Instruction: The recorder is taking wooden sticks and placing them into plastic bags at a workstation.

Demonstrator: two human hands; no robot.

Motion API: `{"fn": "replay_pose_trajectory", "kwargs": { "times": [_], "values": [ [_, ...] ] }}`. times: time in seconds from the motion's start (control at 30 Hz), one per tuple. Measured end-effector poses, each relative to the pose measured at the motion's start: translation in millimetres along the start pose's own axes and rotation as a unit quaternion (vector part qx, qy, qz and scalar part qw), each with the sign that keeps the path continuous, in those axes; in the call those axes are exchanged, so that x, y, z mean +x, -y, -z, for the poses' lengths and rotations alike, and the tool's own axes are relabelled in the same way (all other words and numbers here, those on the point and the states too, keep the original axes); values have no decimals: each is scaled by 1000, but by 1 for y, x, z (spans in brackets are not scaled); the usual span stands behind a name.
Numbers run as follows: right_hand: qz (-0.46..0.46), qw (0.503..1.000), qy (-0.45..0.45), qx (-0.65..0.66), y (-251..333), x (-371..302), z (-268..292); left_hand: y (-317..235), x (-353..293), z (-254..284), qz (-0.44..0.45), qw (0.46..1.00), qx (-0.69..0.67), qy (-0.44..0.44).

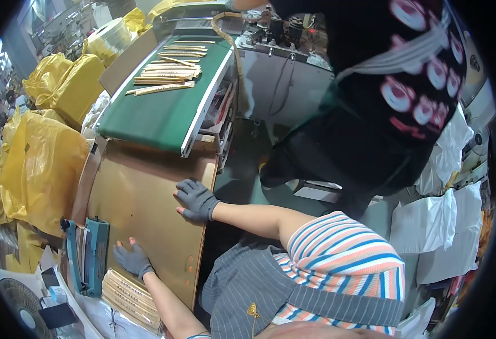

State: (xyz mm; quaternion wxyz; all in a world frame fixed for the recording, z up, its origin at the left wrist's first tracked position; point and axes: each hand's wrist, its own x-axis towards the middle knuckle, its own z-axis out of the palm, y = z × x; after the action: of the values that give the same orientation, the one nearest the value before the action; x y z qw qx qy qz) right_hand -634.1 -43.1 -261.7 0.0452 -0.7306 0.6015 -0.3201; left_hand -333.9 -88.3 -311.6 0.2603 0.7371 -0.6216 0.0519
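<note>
My right hand (197, 201), in a grey glove with bare fingertips, lies on the brown board tabletop (152, 186) near its right edge, fingers spread and nothing in them. My left hand (132, 260), gloved the same way, rests at the board's near left side with fingers stretched out and holding nothing. Close by it are a blue-green bench sealer (96, 257) and a stack of slim paper-wrapped packets (129, 299). More slim packets (166, 73), shaped like wrapped chopsticks, lie crosswise on the green conveyor belt (146, 121) beyond the board, some overlapping.
A person in dark printed clothing (372, 96) stands at the right beside a machine (282, 45). Stuffed yellow bags (44, 169) crowd the left. A fan (24, 305) and a phone (58, 315) sit at lower left. White bags (426, 220) are at the right.
</note>
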Motion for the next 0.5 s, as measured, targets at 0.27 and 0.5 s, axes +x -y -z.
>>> {"fn": "replay_pose_trajectory", "kwargs": {
  "times": [0.27, 0.5],
  "values": [
    [1, 1000, -6, -8, -1, 0, -1, 0, 1, 0, 2, 1000, 2, 16],
    [-3, 1000, -2, -8, 0, 0, -2, -2, 0, 3, 7, 1000, -3, 21]
  ]
}}
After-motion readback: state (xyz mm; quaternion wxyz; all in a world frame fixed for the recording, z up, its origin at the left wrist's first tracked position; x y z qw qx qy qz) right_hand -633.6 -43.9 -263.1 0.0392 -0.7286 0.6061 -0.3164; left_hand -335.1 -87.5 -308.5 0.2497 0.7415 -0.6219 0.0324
